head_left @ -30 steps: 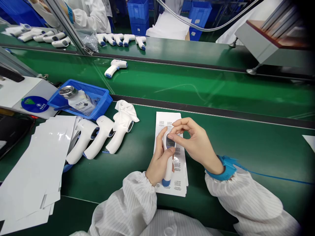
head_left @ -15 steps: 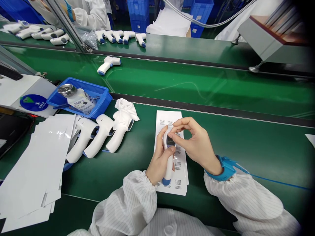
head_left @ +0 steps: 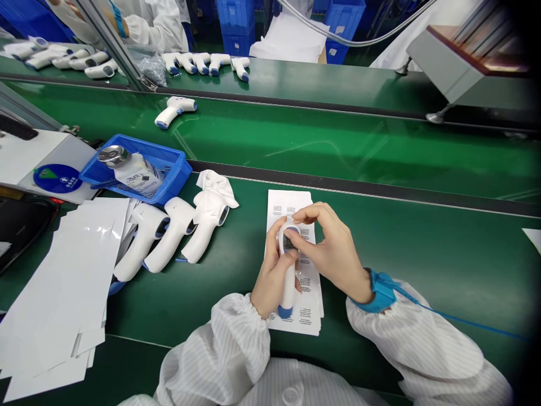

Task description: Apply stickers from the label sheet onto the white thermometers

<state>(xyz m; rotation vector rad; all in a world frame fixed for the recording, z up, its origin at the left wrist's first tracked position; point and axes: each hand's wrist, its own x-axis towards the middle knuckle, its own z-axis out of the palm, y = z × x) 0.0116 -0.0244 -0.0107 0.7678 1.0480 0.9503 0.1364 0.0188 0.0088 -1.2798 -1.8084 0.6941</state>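
Note:
My left hand (head_left: 274, 276) is wrapped round a white infrared thermometer (head_left: 289, 293) with a blue end cap, its dark display facing up. My right hand (head_left: 329, 248) is at the display end, with the thumb pressed on the screen and the bent fingers at the head's upper edge. A blue wrist strap (head_left: 377, 291) circles my right wrist. Under the thermometer lies a stack of printed sheets (head_left: 310, 316). To the left rest more white thermometers (head_left: 169, 239), one with a white cloth (head_left: 216, 189) draped over its head.
A blue tray (head_left: 180, 177) holds a metal-capped bottle (head_left: 137, 172). White sheets (head_left: 63, 282) are piled at left. Beyond runs a green conveyor belt (head_left: 316, 141) carrying one thermometer (head_left: 174, 111). Several more lie on the far bench, near a co-worker's sleeve (head_left: 156, 28).
My right hand has moved slightly left, and its thumb now sits further over the display. On the belt, the thermometer has travelled left. My left hand has barely moved.

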